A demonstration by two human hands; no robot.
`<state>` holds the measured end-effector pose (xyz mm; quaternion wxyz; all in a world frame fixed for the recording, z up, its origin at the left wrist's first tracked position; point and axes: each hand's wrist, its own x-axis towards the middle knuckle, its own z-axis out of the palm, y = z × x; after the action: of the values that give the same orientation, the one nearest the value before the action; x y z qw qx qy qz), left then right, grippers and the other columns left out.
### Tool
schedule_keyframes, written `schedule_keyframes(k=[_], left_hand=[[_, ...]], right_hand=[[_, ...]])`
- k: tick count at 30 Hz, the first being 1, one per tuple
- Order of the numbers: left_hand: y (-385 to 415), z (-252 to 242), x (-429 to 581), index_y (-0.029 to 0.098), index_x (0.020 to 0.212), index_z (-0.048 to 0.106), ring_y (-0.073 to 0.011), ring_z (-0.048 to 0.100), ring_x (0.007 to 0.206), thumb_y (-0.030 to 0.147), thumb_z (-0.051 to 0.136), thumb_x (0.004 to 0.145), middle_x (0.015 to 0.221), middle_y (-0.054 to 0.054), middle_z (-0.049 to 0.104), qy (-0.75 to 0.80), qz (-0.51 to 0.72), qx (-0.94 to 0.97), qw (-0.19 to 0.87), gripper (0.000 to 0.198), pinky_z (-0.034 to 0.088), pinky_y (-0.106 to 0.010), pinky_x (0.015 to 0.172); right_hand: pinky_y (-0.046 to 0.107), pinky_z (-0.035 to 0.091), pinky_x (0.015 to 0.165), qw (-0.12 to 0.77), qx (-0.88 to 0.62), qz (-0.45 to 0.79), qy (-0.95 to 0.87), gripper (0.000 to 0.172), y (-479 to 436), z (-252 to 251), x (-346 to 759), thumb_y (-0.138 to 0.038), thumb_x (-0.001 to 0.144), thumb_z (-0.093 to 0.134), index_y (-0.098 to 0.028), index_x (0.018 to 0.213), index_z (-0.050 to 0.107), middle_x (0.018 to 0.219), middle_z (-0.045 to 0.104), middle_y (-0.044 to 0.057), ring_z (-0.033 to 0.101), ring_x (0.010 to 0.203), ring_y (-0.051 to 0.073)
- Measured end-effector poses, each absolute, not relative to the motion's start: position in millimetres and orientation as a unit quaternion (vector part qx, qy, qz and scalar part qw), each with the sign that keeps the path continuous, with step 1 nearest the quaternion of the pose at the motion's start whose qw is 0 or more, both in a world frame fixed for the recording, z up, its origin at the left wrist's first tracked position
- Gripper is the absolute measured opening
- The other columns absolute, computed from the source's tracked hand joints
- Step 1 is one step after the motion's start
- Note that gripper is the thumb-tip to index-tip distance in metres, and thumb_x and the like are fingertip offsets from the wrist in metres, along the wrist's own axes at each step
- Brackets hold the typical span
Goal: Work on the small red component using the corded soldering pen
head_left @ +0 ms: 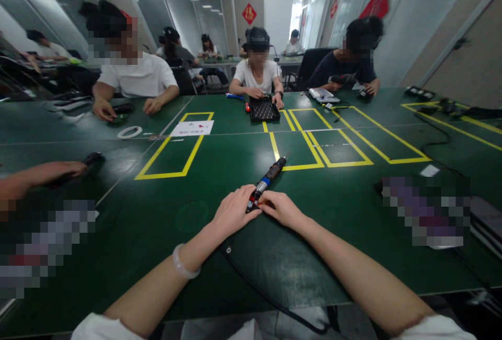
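Observation:
On the green table lies an electric screwdriver (pixel 270 177) with its housing off, so that a silver and blue body and red parts show. Its thin tip points away from me to the upper right. My left hand (pixel 236 208) rests over the rear part of the screwdriver and grips it from the left. From the right, my right hand (pixel 283 208) pinches at the same rear end, where a small bit of red shows at the fingertips; what it holds is too small to make out. A black cord (pixel 254 282) runs near my left wrist toward the table's front edge.
Yellow tape rectangles (pixel 348 163) mark the table ahead, with a paper sheet (pixel 192 128) on one. Across from me a person works at a black tray (pixel 265 110). Another person's hand (pixel 65 170) is at my left. A blurred-out device (pixel 427 212) lies at right.

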<state>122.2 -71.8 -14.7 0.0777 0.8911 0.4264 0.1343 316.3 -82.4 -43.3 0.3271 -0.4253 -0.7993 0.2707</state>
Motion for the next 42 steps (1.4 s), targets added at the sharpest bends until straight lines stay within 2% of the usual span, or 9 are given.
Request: schedule_keyframes(k=[4,9,13,26,31,37,42], left_hand=[[-72.9,-14.1,125.8,0.023,0.128,0.042,-0.0255,0.058,0.105,0.044,0.054,0.087,0.124,-0.009,0.055,0.440,0.132,0.886,0.065,0.047,0.046,-0.037,0.087],[-72.3,-12.8,126.5,0.025,0.132,0.040,-0.0246,0.057,0.104,0.043,0.051,0.089,0.126,-0.009,0.053,0.446,0.127,0.884,0.055,0.048,0.046,-0.037,0.085],[-68.8,-10.3,122.2,0.026,0.134,0.040,-0.0247,0.056,0.106,0.045,0.051,0.089,0.127,-0.009,0.052,0.448,0.119,0.885,0.046,0.050,0.045,-0.036,0.085],[-21.0,-9.3,68.5,0.024,0.137,0.041,-0.0266,0.058,0.104,0.051,0.049,0.088,0.128,-0.010,0.051,0.568,0.090,0.818,0.007,0.057,0.047,-0.035,0.081],[6.7,-12.8,22.6,0.024,0.137,0.041,-0.0306,0.056,0.111,0.056,0.044,0.088,0.131,-0.012,0.049,0.646,0.077,0.759,0.003,0.060,0.047,-0.039,0.085],[28.6,-15.4,-38.9,0.020,0.139,0.041,-0.0373,0.053,0.114,0.060,0.039,0.087,0.134,-0.019,0.047,0.724,0.073,0.686,-0.013,0.066,0.046,-0.047,0.086],[34.5,-12.8,-79.4,0.017,0.139,0.039,-0.0393,0.050,0.117,0.061,0.039,0.088,0.134,-0.022,0.046,0.766,0.056,0.640,-0.023,0.068,0.045,-0.050,0.085]], right_hand=[[0.022,0.039,0.063,0.338,-0.417,0.275,-0.798,0.006,-84.8,-40.8,316.1,-0.017,0.087,0.056,-0.018,0.082,0.059,0.079,0.060,0.001,0.053,0.065,0.013],[0.023,0.039,0.063,0.342,-0.431,0.283,-0.786,0.011,-89.6,-37.8,316.3,-0.025,0.092,0.052,-0.020,0.100,0.056,0.075,0.058,-0.001,0.054,0.064,0.013],[0.023,0.040,0.063,0.343,-0.444,0.275,-0.781,0.018,-90.3,-36.8,319.1,-0.023,0.090,0.054,-0.020,0.107,0.053,0.074,0.058,-0.002,0.054,0.064,0.013],[0.022,0.040,0.064,0.331,-0.444,0.263,-0.790,0.016,-88.9,-38.2,323.0,-0.020,0.090,0.054,-0.019,0.106,0.056,0.077,0.060,-0.002,0.056,0.066,0.012],[0.023,0.040,0.065,0.328,-0.447,0.259,-0.791,0.017,-88.4,-38.2,324.6,-0.020,0.090,0.054,-0.020,0.106,0.057,0.078,0.060,-0.001,0.056,0.067,0.012],[0.023,0.040,0.064,0.323,-0.448,0.258,-0.793,0.016,-88.3,-38.4,324.6,-0.021,0.090,0.055,-0.019,0.106,0.057,0.078,0.061,-0.001,0.057,0.067,0.012],[0.022,0.040,0.064,0.322,-0.446,0.257,-0.794,0.015,-88.0,-39.6,324.3,-0.021,0.090,0.055,-0.020,0.105,0.057,0.078,0.061,-0.001,0.056,0.067,0.012]])
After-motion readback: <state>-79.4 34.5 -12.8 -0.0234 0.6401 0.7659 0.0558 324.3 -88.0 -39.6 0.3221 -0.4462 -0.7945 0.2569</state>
